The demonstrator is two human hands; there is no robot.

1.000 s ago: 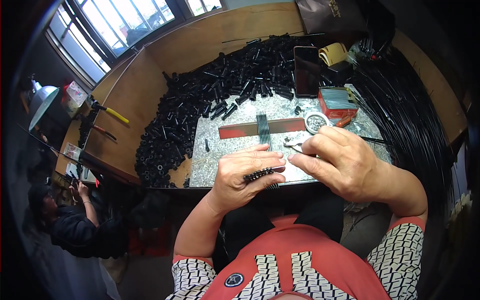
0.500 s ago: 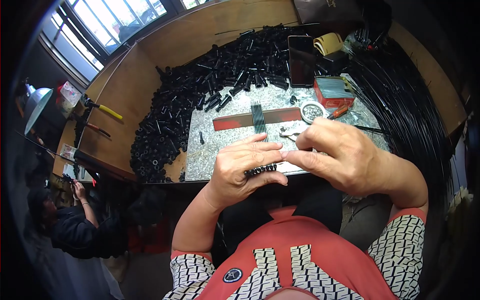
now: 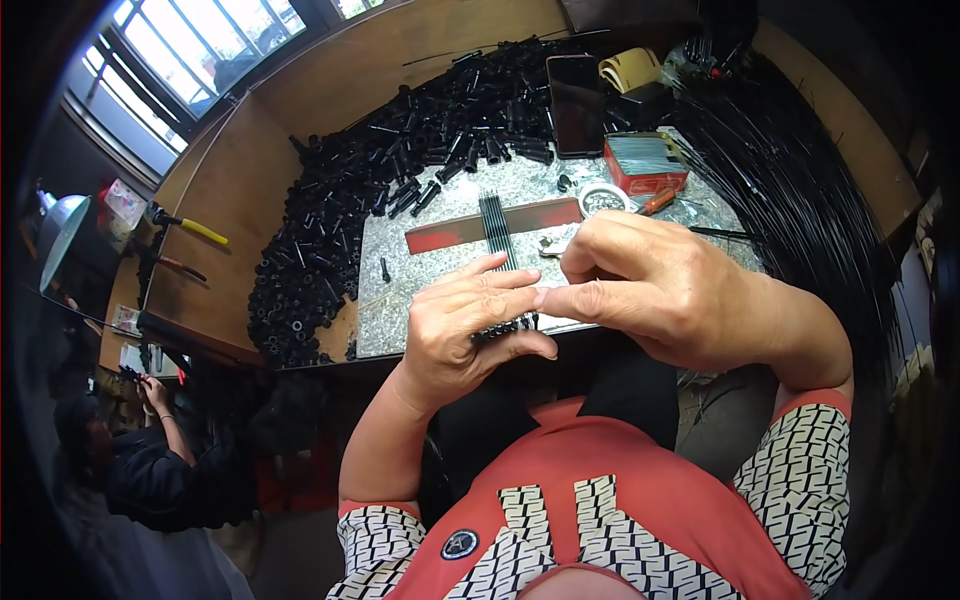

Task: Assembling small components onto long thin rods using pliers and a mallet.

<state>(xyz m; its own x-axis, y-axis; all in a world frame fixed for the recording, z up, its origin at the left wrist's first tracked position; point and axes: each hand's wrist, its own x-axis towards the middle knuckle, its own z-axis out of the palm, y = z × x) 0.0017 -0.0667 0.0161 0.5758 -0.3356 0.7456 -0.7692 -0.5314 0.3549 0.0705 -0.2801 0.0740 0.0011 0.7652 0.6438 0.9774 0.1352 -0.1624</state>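
"Starting at the near side, what does the left hand have?"

"A row of thin rods, held between thumb and fingers just beyond the slab's near edge."

"How do those rods look?"

"Slim, straight and dark, with pale glints along them, packed side by side in a flat band. Their near ends carry thicker, glossy black heads, lined up under the fingers; the hand hides the middle. The far ends slant slightly left."

"And the right hand?"

"Its fingers are curled, thumb pointing left to the left hand's fingertips. I cannot tell whether anything is pinched in it."

"What lies farther in?"

"A speckled grey stone slab, with a small black piece on its left part. The metal nose of some pliers shows just beyond the right hand. Past that, a red-and-brown bar runs left to right, and the rods cross over it."

"To the right?"

"A round white dish of small bits, then a red box behind it."

"Farthest?"

"A dark phone standing upright, right of a big heap of black tubular parts."
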